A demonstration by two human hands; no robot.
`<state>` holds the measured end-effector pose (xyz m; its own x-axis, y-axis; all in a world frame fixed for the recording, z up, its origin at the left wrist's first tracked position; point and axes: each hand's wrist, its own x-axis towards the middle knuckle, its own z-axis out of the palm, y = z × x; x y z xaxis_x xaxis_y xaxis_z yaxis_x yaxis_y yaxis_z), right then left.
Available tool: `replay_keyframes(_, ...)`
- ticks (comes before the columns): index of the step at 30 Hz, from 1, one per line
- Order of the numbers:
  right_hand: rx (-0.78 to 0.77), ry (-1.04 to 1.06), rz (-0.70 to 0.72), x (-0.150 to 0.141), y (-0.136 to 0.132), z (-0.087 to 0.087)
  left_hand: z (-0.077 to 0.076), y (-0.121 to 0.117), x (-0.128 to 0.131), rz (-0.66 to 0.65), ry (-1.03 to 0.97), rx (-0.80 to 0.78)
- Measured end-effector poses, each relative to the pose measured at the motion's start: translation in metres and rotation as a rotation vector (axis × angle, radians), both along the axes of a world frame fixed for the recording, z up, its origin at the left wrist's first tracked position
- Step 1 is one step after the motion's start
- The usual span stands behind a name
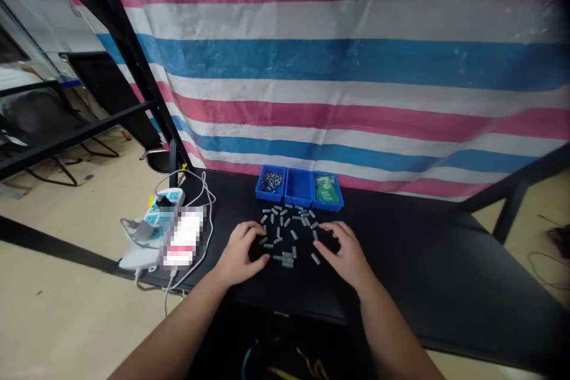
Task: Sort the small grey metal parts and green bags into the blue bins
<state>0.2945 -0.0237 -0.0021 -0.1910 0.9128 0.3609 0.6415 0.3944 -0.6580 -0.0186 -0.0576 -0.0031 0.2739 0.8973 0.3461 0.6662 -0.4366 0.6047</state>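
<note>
Hovering over dozens of gray metal cylinders (287, 256): left hand (240, 254), right hand (344, 254), fingers half-open, nothing held; three blue bins (298, 203) beyond.

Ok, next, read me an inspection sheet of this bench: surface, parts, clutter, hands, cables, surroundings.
Surface: black tabletop.
Parts: grey metal cylinders scattered loosely; three blue plastic bins, the left holding small metal pieces, the right green pieces.
Clutter: power strip, pixelated object beside it.
Hands: left hand and right hand, both open, palms down around the cylinders.
Cables: white cords looping over the table edge.
Surroundings: pink, white and blue striped tarp, black metal frame, beige floor.
</note>
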Motion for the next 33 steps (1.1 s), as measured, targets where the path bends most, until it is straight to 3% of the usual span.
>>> replay_keyframes(4,-0.01,-0.093,-0.038,0.007,-0.044,-0.016,-0.002,0.0,0.003,-0.068,0.124,0.006)
replay_keyframes(7,-0.036,-0.172,-0.017,0.006,-0.059,-0.023,-0.002,0.0,0.004,-0.082,0.163,0.007)
replay_keyframes(13,-0.049,-0.179,-0.009,-0.006,-0.051,-0.018,-0.001,-0.003,0.005,-0.025,0.167,0.019)
replay_keyframes(19,-0.131,0.082,0.026,-0.015,-0.039,-0.011,-0.006,0.0,0.004,0.042,0.162,-0.034)
replay_keyframes(23,-0.245,0.185,0.137,-0.017,-0.021,-0.005,-0.007,0.002,0.004,0.047,0.171,-0.05)
replay_keyframes(27,-0.345,0.174,0.188,-0.027,0.016,0.002,-0.009,0.003,0.003,0.037,0.147,-0.048)
replay_keyframes(33,-0.286,0.766,-0.099,-0.045,0.074,0.002,-0.011,0.006,0.003,0.026,0.156,-0.062)
